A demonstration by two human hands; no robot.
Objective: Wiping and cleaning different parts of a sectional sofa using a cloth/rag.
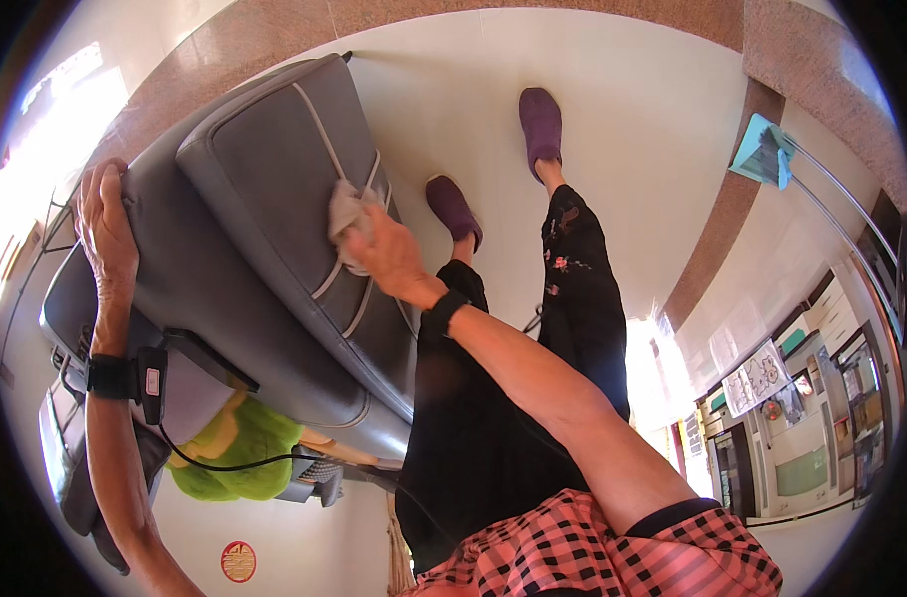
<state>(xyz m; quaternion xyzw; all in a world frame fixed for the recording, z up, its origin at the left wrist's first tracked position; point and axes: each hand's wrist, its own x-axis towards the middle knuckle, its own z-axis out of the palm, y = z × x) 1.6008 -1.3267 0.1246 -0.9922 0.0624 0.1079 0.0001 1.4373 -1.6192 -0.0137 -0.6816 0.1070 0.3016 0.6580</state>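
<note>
A pale, crumpled cloth (347, 216) is bunched in my right hand (390, 250), against the side of a grey leather sofa (267, 201). Light curved lines of trim run over that panel and pass beneath the cloth. Hand and cloth are slightly blurred. At the far left, my left hand (109, 216) rests on the sofa's outer edge with its palm down. No object shows in it, though its underside is hidden. A black strap with a small device (148, 380) and a cable is around my left wrist.
A green plush toy (252, 448) lies on the sofa's seat side. At the right stands a light-blue dustpan (763, 153) with long metal handles. Wall cabinets (804, 463) are farther off. My feet in purple shoes (541, 123) stand on the pale tiled floor (632, 149) beside the sofa.
</note>
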